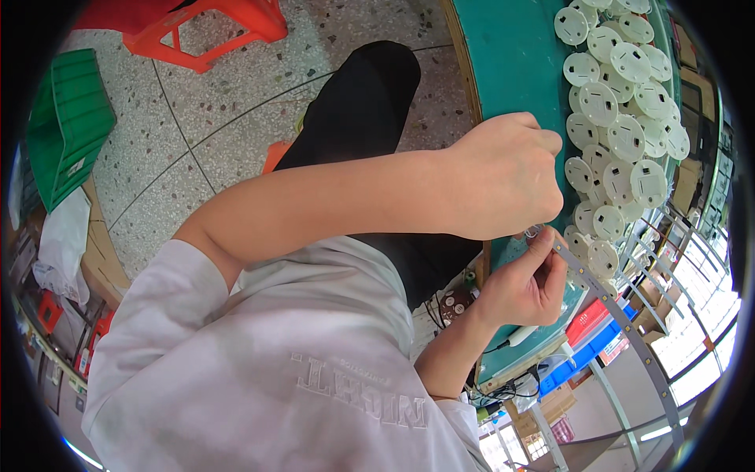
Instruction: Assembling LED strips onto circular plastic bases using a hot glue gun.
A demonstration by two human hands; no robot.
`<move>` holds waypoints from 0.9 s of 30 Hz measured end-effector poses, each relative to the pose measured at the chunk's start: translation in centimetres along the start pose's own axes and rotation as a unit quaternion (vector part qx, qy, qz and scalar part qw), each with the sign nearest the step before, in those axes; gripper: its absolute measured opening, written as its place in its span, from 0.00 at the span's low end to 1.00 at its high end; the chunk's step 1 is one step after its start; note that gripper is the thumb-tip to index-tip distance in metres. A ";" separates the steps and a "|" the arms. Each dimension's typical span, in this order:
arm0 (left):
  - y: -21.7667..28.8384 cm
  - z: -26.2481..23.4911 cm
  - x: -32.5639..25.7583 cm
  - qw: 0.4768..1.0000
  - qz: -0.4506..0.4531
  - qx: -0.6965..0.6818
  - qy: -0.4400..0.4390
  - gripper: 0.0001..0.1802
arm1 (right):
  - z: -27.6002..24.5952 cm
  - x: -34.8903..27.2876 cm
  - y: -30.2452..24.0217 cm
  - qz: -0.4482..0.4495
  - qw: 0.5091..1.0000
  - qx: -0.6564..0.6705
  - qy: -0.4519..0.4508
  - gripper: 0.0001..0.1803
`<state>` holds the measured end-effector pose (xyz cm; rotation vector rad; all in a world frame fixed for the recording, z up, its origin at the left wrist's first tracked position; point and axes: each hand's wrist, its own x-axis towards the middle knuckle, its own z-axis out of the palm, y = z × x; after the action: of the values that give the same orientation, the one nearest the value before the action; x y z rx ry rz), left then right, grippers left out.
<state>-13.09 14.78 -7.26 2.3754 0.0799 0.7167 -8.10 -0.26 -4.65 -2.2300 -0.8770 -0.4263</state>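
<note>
My left hand reaches across my body to the edge of a green-topped table, its fingers curled into a fist. Just below it, my right hand is raised with thumb and forefinger pinched. Between the two hands' fingertips sits a small pale part, mostly hidden by the fingers. A heap of several white round plastic discs with square cut-outs lies on the table right beside my left hand.
A thin grey metal strip runs diagonally past my right hand. Cables and a small round brown part lie near the table edge. An orange stool and a green crate stand on the speckled floor. Blue and red bins sit below.
</note>
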 end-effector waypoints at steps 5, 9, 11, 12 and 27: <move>0.0 -0.1 0.0 1.000 0.001 0.003 0.000 0.12 | -0.4 0.1 0.0 0.007 1.000 -0.011 -0.021 0.02; -0.1 -0.1 0.1 1.000 0.001 0.009 -0.010 0.12 | -0.5 0.0 0.2 0.016 0.999 -0.022 -0.021 0.03; 0.0 -0.2 0.1 1.000 0.001 0.006 -0.012 0.12 | -0.5 -0.1 0.3 0.022 0.999 -0.015 -0.020 0.03; 0.1 -0.2 0.1 1.000 0.001 0.003 -0.014 0.12 | -0.3 -0.3 0.2 0.034 0.999 0.011 -0.004 0.03; 0.0 -0.1 0.0 1.000 0.000 0.002 -0.024 0.14 | 0.1 -0.6 -0.1 0.068 0.996 0.039 0.030 0.04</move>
<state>-13.12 14.86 -7.20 2.3960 0.0614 0.6599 -8.60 -0.43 -5.05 -2.1777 -0.6940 -0.3862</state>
